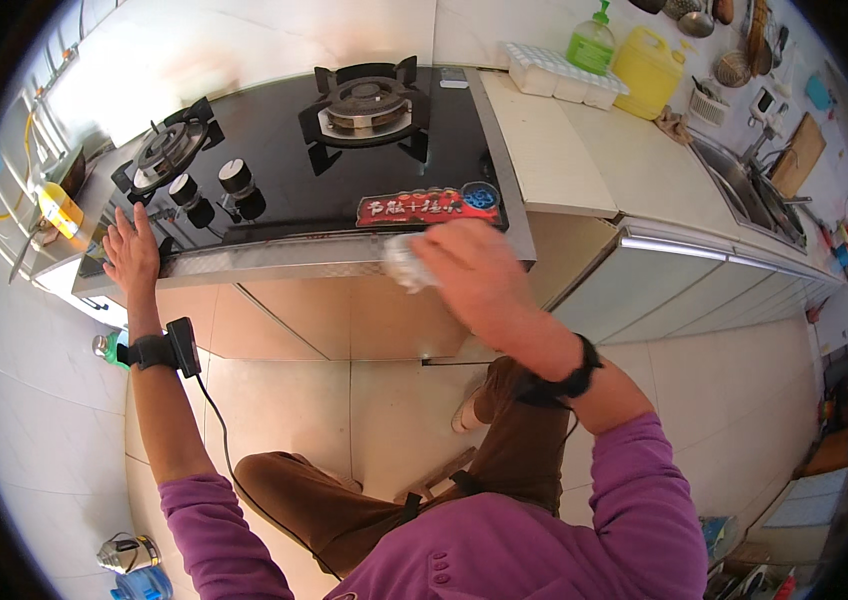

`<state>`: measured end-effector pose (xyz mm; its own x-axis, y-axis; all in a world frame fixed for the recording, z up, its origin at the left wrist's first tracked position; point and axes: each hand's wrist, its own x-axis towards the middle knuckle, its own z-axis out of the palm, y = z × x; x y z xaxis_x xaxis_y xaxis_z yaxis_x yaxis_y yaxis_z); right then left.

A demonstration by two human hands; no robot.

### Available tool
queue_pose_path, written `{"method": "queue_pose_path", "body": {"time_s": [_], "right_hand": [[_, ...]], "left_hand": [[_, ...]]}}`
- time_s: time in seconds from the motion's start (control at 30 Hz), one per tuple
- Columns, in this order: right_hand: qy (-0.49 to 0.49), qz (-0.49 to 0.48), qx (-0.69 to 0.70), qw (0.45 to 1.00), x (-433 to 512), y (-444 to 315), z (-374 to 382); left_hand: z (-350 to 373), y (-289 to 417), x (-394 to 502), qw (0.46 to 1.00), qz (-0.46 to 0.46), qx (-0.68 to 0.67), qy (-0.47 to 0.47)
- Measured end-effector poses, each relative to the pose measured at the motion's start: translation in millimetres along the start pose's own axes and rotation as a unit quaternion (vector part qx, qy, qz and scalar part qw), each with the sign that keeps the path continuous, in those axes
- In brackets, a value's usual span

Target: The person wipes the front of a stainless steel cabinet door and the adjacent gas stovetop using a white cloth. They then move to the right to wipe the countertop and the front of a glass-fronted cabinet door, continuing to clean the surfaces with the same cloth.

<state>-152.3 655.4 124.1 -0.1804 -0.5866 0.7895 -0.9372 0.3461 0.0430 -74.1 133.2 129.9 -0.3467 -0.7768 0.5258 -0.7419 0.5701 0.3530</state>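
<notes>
My right hand [476,277], slightly blurred, grips a crumpled white cloth or tissue [405,264] against the metal front edge [281,255] of a black gas cooktop [274,135]. Just behind that hand, a red sticker with writing [412,206] lies on the cooktop's front right. My left hand [132,251] rests with fingers spread at the front left corner, holding nothing. Two control knobs [235,175] stand to the right of it. Pan supports surround the left burner [168,146] and the rear right burner [367,101].
A yellow bottle [60,210] stands left of the cooktop. On the right counter [604,150] are a white lidded container [562,75], a green pump bottle [591,46] and a yellow jug [647,71]. Beyond them is a sink [724,169]. A cable hangs from my left wrist.
</notes>
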Motion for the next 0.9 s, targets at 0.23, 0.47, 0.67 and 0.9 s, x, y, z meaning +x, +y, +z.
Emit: {"method": "queue_pose_path", "body": {"time_s": [0.23,0.47,0.67,0.9], "right_hand": [[0.016,0.131,-0.062,0.989,-46,19,-67],[0.035,0.107,-0.03,0.993,-46,21,-53],[0.084,0.205,-0.059,0.973,-58,55,-92],[0.016,0.155,-0.045,0.987,-27,109,-58]], "left_hand": [[5,-6,4,1.0,0.003,0.004,-0.004],[3,-4,5,1.0,-0.01,0.002,-0.014],[2,-4,3,1.0,-0.005,0.001,-0.012],[-1,-8,6,0.999,-0.005,0.028,-0.02]]}}
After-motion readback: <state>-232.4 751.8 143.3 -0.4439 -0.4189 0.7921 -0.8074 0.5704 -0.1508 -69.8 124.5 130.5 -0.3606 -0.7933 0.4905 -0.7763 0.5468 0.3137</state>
